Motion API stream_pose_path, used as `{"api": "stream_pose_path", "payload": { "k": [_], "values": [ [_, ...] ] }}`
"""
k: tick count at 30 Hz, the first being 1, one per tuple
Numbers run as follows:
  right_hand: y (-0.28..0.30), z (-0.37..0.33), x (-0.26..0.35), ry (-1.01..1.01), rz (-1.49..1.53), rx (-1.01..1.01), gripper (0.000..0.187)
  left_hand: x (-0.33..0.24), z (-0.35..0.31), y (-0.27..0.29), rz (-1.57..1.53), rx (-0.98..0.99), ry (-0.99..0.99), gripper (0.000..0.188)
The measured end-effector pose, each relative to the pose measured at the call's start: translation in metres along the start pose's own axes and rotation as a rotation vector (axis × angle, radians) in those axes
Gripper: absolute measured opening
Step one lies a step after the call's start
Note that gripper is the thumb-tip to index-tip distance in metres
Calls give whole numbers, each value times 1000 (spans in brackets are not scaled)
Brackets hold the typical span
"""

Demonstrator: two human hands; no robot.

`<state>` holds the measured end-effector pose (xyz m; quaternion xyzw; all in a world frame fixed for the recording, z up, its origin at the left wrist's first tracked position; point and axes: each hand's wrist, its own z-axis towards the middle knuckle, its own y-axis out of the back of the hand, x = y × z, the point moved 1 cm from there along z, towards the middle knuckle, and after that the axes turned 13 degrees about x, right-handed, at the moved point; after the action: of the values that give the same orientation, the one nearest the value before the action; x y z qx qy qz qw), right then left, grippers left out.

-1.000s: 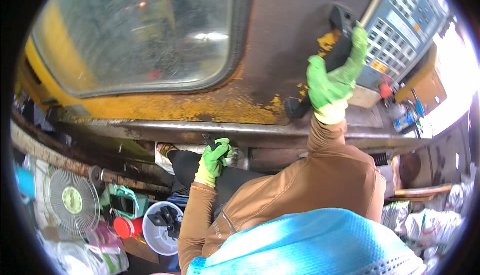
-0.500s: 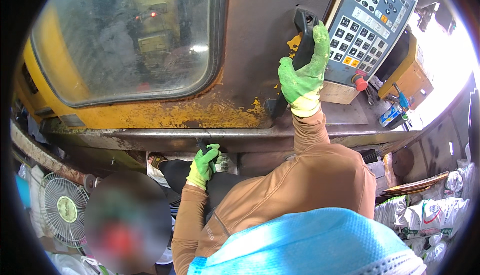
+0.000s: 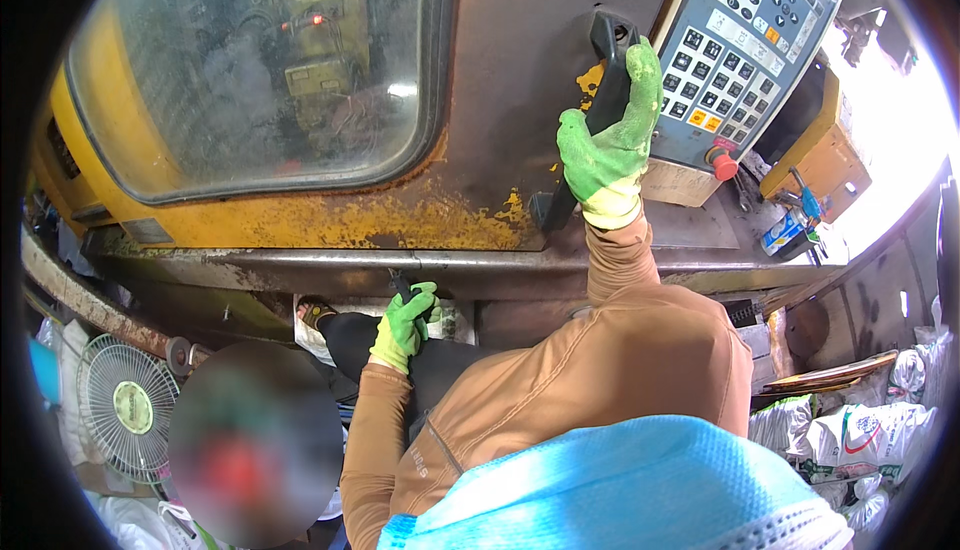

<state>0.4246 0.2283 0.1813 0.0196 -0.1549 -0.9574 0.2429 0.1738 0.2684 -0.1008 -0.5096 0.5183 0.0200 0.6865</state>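
My right hand [image 3: 612, 150], in a green-and-yellow work glove, is around the long black door handle [image 3: 604, 85]. The handle is on the brown and yellow sliding door [image 3: 510, 100] of a large machine. Lower and to the left, my left hand [image 3: 405, 325], gloved alike, is closed on a small black-handled tool [image 3: 401, 285]. The tool points up toward the machine's ledge; its kind cannot be made out. Through the door's scratched window [image 3: 270, 70], dim machine parts and a small red light show.
A control panel [image 3: 725, 70] with a red stop button [image 3: 722, 163] stands right of the handle. Beyond it are a yellow box [image 3: 820, 150] and a blue-and-white can [image 3: 780, 235]. A fan [image 3: 130, 405] stands at lower left, white sacks [image 3: 860, 440] at lower right.
The view has shifted very slightly. My right hand keeps its place on the door handle, and my left hand still holds the small black-handled tool.
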Motion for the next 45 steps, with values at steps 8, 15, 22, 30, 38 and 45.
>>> {"api": "stream_pose_path", "payload": {
  "k": [8,15,22,30,38,45],
  "values": [
    [0,-3,3,-82,-41,-12,80,-20,-24,-12,21,151,88,24],
    [-4,7,19,-217,270,-48,72,-45,-141,10,-262,4,-246,57],
    [-58,-28,92,20,802,122,33,-6,-246,7,-197,-236,-716,29],
    [-174,-173,267,-395,1828,1588,48,10,-241,-50,225,-851,-746,24],
    [-222,-216,293,-592,1890,2011,36,41,-255,-32,-182,-954,-704,31],
    [-277,-249,280,-1389,2289,1556,25,47,-307,74,596,-1531,18,54]
  ]
}}
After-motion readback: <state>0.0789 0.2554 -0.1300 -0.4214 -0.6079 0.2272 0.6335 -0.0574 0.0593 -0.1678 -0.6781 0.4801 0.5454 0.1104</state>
